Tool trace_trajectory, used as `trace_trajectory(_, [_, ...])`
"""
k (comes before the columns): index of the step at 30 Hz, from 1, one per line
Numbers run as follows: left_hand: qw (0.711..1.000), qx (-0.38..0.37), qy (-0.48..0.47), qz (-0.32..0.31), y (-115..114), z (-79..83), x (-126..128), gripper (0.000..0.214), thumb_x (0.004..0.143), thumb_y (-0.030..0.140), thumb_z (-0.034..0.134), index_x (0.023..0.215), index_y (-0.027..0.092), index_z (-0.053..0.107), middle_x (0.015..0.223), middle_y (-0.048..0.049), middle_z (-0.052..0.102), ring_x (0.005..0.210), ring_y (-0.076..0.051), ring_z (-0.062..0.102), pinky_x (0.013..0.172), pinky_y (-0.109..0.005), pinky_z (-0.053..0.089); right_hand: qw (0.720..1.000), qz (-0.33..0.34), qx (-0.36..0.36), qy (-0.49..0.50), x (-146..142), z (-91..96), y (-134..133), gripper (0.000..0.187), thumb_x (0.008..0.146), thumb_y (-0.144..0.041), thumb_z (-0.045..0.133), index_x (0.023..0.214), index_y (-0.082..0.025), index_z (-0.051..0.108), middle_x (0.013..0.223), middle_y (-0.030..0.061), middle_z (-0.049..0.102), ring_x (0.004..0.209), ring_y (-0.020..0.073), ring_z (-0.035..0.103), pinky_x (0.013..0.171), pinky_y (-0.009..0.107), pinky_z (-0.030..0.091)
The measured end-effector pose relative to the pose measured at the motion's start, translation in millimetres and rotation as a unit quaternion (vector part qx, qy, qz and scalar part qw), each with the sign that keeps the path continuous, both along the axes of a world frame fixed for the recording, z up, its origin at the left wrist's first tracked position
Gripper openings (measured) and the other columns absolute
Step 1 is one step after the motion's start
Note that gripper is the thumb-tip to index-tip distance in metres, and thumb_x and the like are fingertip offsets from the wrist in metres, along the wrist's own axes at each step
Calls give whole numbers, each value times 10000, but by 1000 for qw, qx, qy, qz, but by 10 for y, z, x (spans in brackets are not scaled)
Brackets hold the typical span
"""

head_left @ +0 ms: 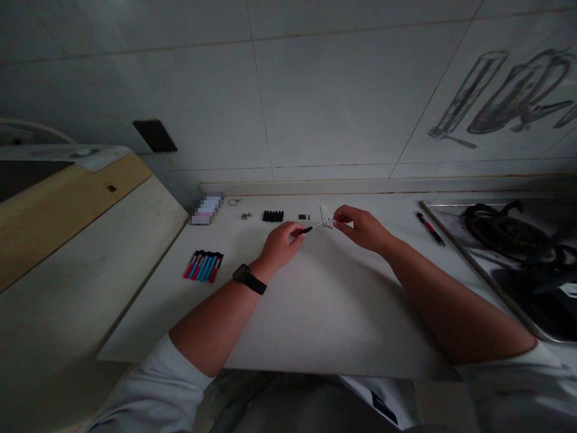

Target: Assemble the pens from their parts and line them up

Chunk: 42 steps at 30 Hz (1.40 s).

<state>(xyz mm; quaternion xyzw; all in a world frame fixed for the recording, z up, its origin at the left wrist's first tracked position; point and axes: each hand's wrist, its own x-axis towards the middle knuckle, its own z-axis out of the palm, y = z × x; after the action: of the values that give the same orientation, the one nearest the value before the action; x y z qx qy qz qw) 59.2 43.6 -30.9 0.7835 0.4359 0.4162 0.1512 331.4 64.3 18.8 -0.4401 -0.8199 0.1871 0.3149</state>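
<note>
Pinched in the fingers of my left hand is a small black pen part, with a thin white stick reaching from it to the right. My right hand is closed at the fingertips on a slim white piece; whether it is the same stick I cannot tell. Several white sticks lie just behind, between the two hands. Left of them are small dark pieces and a row of black caps. A black watch is on my left wrist.
Several red and blue marker pens lie at the left. Farther back are small metal bits, a thin ring and a blurred box. A red-and-black pen lies beside the stove. A tiled wall bounds the counter.
</note>
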Motion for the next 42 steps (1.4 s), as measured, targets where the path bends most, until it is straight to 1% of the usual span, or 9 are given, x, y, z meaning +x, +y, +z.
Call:
trace_trajectory(5, [1000, 1, 4, 2, -4, 18, 5, 138, 913, 150, 706, 1037, 209, 699, 979, -34, 738, 908, -176, 689, 863, -351, 570, 999, -6, 31, -31, 22, 16, 5, 127, 940, -337, 598, 984, -227, 644, 946, 64, 714, 810, 201, 659, 774, 335, 509])
trace_trajectory(9, [1000, 2, 8, 3, -22, 72, 11, 126, 913, 138, 700, 1019, 206, 701, 981, -37, 729, 926, -183, 679, 871, -359, 567, 996, 4, 61, -61, 24, 59, -23, 152, 956, -312, 575, 1013, -213, 675, 996, 87, 710, 845, 207, 651, 808, 335, 500])
trace_trajectory(13, [1000, 2, 12, 0, -31, 96, 10, 109, 916, 141, 698, 1004, 205, 701, 971, -38, 716, 926, -183, 673, 868, -359, 568, 995, 11, 61, -84, -13, 74, -71, 185, 972, -319, 569, 1041, -211, 703, 1044, 103, 716, 879, 221, 667, 840, 346, 502])
trace_trajectory(17, [1000, 0, 21, -11, -30, 78, 4, 106, 927, 163, 703, 1022, 208, 707, 975, -34, 700, 911, -175, 667, 862, -346, 563, 993, 23, 56, -98, -74, 34, -110, 201, 980, -323, 574, 1068, -211, 716, 1060, 107, 723, 885, 225, 679, 836, 347, 508])
trace_trajectory(22, [999, -1, 28, -25, -27, 67, 6, 102, 937, 195, 712, 1036, 214, 722, 978, -34, 703, 909, -176, 672, 860, -341, 559, 991, 40, 68, -111, -123, -17, -135, 217, 993, -328, 566, 1084, -214, 726, 1077, 112, 732, 943, 238, 678, 868, 350, 499])
trace_trajectory(30, [999, -3, 39, -35, -43, 87, 23, 83, 972, 234, 677, 1028, 215, 736, 984, -37, 719, 944, -187, 677, 881, -349, 550, 989, 47, 76, -119, -167, -19, -175, 232, 998, -333, 551, 1062, -210, 737, 1039, 112, 738, 927, 241, 674, 852, 347, 497])
trace_trajectory(34, [998, -8, 44, -32, -42, 94, 24, 84, 980, 245, 665, 995, 212, 741, 954, -35, 720, 919, -189, 676, 868, -349, 549, 988, 48, 89, -118, -182, -40, -184, 240, 1003, -334, 542, 1065, -206, 736, 1020, 110, 738, 921, 243, 669, 848, 350, 492])
trace_trajectory(38, [998, -12, 52, -31, -28, 89, 17, 104, 990, 249, 647, 976, 215, 745, 950, -35, 727, 917, -193, 678, 861, -349, 546, 988, 44, 102, -111, -201, -100, -188, 225, 1006, -318, 543, 1056, -205, 731, 1023, 108, 736, 926, 242, 663, 849, 352, 489])
trace_trajectory(42, [997, -23, 63, -31, -8, 72, 1, 161, 1008, 260, 617, 923, 206, 743, 912, -35, 728, 883, -191, 674, 833, -342, 540, 987, 46, 121, -99, -233, -155, -208, 214, 1009, -300, 540, 1030, -191, 724, 979, 107, 727, 893, 233, 650, 841, 349, 484])
